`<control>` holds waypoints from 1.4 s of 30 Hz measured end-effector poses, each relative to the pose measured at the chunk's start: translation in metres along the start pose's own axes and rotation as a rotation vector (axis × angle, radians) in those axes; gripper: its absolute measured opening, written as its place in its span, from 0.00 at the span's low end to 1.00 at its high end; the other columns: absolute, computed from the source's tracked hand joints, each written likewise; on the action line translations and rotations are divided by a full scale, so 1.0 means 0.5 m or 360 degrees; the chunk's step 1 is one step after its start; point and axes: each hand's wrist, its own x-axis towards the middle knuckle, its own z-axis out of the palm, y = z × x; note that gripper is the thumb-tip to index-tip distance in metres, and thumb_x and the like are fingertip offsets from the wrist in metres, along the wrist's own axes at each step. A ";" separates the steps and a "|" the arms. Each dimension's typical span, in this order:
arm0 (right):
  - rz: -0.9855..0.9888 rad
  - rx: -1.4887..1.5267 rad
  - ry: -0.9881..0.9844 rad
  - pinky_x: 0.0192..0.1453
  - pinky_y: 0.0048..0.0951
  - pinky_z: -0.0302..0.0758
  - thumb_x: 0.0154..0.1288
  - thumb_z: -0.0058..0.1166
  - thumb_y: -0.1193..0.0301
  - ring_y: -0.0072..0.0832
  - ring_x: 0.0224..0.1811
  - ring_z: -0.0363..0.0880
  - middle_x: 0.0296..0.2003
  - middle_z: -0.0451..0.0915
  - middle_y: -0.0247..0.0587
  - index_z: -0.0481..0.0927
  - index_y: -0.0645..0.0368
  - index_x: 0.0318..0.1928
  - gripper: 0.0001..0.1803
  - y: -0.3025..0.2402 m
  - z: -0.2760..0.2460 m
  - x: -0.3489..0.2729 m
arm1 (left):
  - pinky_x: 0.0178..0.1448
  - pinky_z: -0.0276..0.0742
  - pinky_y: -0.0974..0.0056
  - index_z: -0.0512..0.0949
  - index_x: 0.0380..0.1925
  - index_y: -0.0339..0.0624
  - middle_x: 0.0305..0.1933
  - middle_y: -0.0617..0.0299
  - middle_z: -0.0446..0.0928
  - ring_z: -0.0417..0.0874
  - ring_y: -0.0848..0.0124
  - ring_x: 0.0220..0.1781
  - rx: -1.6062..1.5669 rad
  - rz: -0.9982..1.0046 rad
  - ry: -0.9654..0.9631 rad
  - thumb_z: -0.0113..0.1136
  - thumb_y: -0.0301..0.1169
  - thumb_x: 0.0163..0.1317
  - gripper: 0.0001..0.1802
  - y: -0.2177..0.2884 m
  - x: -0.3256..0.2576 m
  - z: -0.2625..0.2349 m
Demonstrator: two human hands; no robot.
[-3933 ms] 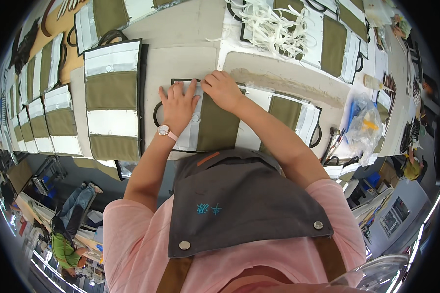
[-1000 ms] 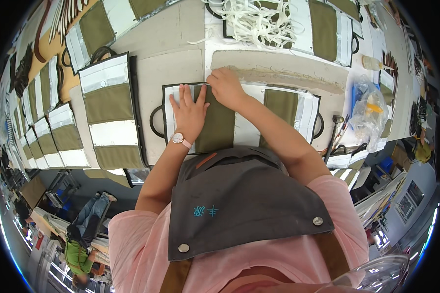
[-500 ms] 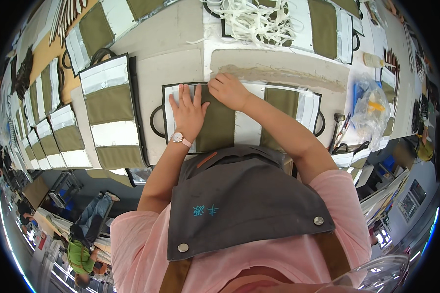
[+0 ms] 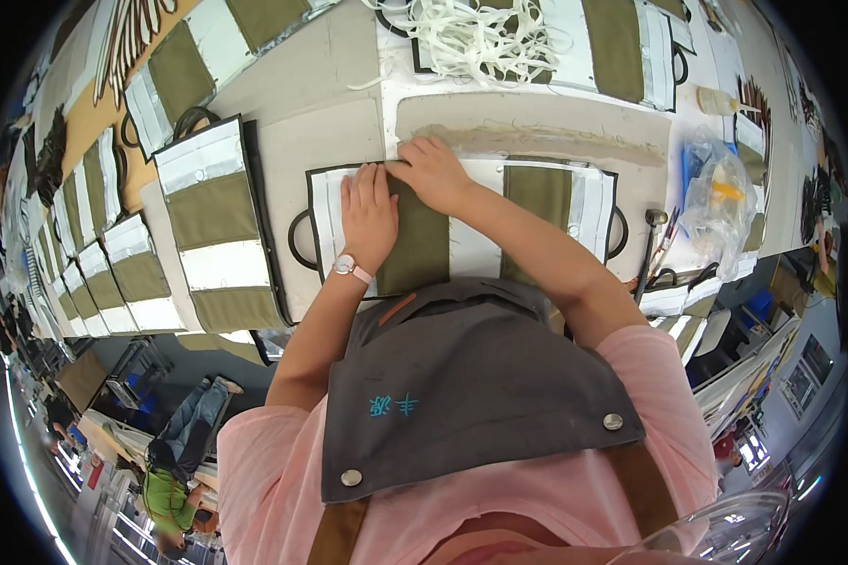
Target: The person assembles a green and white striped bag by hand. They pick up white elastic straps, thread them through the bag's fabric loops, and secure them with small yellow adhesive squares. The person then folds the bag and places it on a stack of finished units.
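A flat bag panel (image 4: 476, 247) in olive and white fabric lies in front of me, with dark edging and a black loop handle at each side. My left hand (image 4: 370, 212), with a pink-strapped watch at the wrist, rests flat on it, its extended fingers side by side and reaching the far edge. Beside those fingertips my right hand (image 4: 432, 174) is at the same edge. Its fingers are bent together, and whatever they pinch is hidden. A thin pale strip (image 4: 546, 166) runs along the far edge to the right.
A tangle of white strips (image 4: 485, 42) lies at the far middle. To the left stands a stack of similar panels (image 4: 212, 207), with more rows beyond. At the right are a hammer (image 4: 652, 235), a clear plastic bag (image 4: 721, 202) and a small bottle (image 4: 721, 100).
My left fingers, spread before, have come together and moved slightly right along the edge. My right hand has shifted a little left, so its thumb is now close to the left fingertips.
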 end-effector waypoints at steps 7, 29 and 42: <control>0.0296 0.0185 0.0074 0.53 0.41 0.67 0.50 0.55 0.78 0.41 0.47 0.71 0.37 0.75 0.42 0.76 0.59 0.35 0.09 0.025 -0.027 -0.018 | 0.69 0.51 0.36 0.66 0.65 0.53 0.63 0.46 0.65 0.61 0.51 0.69 0.0030 0.0080 -0.0050 0.57 0.40 0.62 0.29 0.015 -0.010 0.009; -0.0107 0.0022 -0.0285 0.53 0.36 0.70 0.49 0.54 0.76 0.36 0.46 0.70 0.37 0.74 0.36 0.78 0.57 0.35 0.09 0.048 -0.048 -0.029 | 0.65 0.49 0.28 0.68 0.63 0.62 0.63 0.48 0.65 0.61 0.54 0.69 0.0156 -0.0006 -0.0102 0.55 0.48 0.63 0.28 0.025 -0.001 0.003; -0.0202 -0.0106 -0.0064 0.52 0.35 0.70 0.53 0.53 0.70 0.34 0.47 0.70 0.38 0.74 0.35 0.80 0.56 0.43 0.15 0.053 -0.043 -0.052 | 0.66 0.49 0.29 0.67 0.64 0.62 0.63 0.48 0.65 0.62 0.54 0.69 0.0107 -0.0017 -0.0114 0.55 0.47 0.63 0.28 0.024 -0.001 0.000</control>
